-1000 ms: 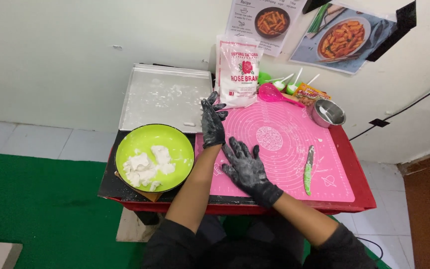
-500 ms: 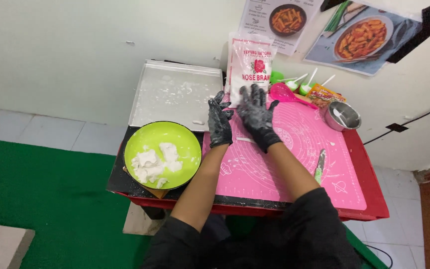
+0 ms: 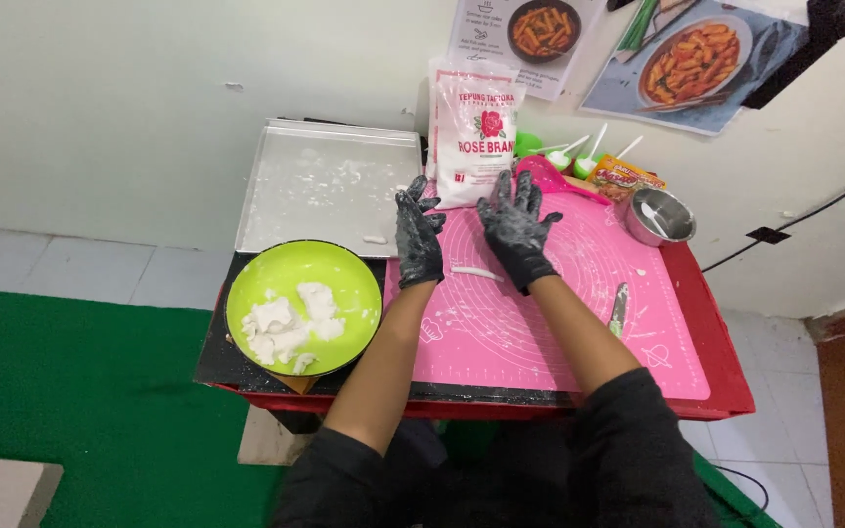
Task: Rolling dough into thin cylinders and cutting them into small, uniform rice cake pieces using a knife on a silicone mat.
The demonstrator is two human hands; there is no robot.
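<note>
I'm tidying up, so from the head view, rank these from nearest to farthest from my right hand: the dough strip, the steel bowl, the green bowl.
From the right hand:
1. Dough strip, on the pink mat just below the hand.
2. Steel bowl, off to its right by the wall.
3. Green bowl, far left, past the left hand.

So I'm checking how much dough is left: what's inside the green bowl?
The green bowl holds several white dough lumps in its lower half; whatever lies under them is covered.

The red table (image 3: 726, 367) carries a pink mat (image 3: 550, 323), a green bowl (image 3: 344, 269), a metal tray (image 3: 276, 196) and a flour bag (image 3: 473, 132).
</note>
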